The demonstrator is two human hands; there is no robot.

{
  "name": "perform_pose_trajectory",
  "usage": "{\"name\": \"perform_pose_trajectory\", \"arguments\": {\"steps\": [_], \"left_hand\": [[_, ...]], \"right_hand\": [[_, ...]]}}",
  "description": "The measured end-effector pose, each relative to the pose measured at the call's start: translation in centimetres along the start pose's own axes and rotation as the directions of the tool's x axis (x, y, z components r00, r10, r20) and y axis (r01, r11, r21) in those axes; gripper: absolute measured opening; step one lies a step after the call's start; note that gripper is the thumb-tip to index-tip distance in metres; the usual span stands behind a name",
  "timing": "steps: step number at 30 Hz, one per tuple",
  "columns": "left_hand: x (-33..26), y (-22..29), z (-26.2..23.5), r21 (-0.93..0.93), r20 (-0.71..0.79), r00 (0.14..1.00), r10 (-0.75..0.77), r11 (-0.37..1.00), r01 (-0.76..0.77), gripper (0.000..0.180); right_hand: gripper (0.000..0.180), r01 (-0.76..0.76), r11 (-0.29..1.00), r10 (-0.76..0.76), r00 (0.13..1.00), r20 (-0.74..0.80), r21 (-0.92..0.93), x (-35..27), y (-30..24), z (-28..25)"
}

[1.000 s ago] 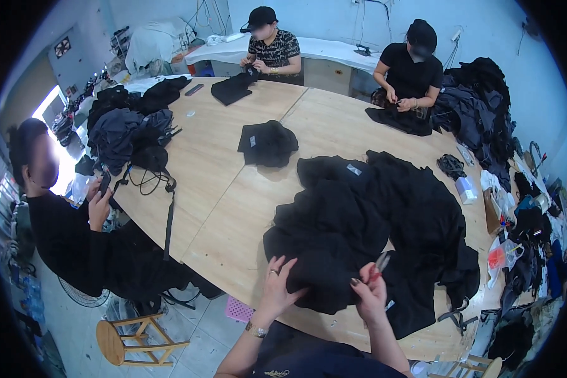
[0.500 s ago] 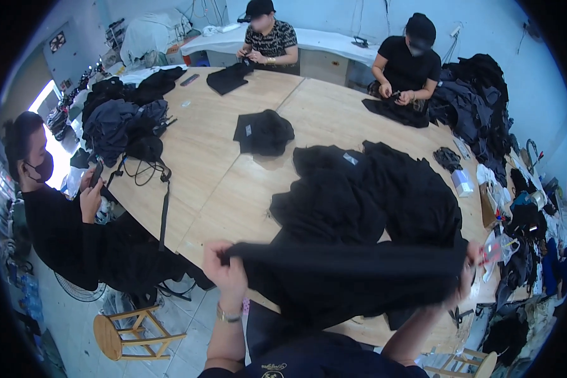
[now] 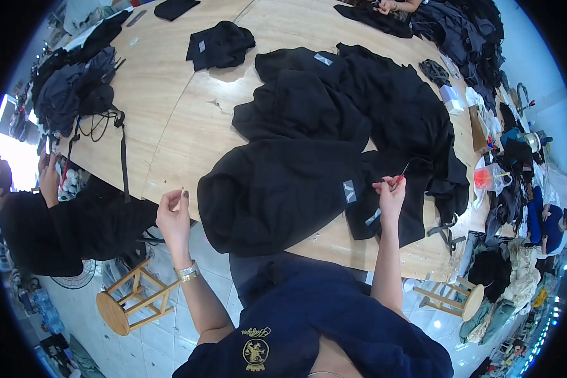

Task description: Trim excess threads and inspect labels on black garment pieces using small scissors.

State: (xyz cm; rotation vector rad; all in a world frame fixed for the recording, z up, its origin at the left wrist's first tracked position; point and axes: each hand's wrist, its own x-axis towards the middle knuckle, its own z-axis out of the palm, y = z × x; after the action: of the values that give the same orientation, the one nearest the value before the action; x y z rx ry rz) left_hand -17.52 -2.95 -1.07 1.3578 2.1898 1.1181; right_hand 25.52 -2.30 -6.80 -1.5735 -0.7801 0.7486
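A black garment with a pale label lies spread at the near edge of the table. My left hand is raised just off its left side, touching nothing, with its fingers slightly bent and apart. Over the garment's right end, my right hand is closed round a small red-handled tool with a thin dark tip. Its exact kind is too small to make out. Beneath that hand lies another black piece, which carries a pale tag.
More black garments lie beyond, and a folded one sits farther off. A dark pile with straps is at the left, near a seated person. On the right are a white box and a red-and-clear container. Wooden stools stand below.
The black garment held stretched between both hands now lies on the table. My left hand has let go and moved left; the right now holds the red-handled tool. The view has tilted down.
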Motion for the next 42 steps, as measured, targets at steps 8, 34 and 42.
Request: {"name": "perform_pose_trajectory", "arguments": {"steps": [8, 34, 42], "left_hand": [[-2.2, 2.3, 3.4, -0.187, 0.193, 0.981, -0.018, 0.981, 0.054, 0.015], [-5.0, 2.3, 6.3, -0.114, 0.677, 0.735, 0.039, 0.992, 0.053, 0.038], [-7.4, 2.7, 9.3, -0.432, 0.687, 0.717, 0.116, 0.859, 0.275, 0.037]], "right_hand": [[0.019, 0.103, 0.994, -0.108, 0.979, 0.171, 0.037, -1.0, -1.1, 4.6], [0.024, -0.015, 0.983, -0.008, 0.992, 0.127, 0.182, -3.7, -2.1, 4.5], [0.031, 0.288, 0.956, -0.152, 0.635, 0.758, -0.050, -11.7, -4.8, 10.3]]}}
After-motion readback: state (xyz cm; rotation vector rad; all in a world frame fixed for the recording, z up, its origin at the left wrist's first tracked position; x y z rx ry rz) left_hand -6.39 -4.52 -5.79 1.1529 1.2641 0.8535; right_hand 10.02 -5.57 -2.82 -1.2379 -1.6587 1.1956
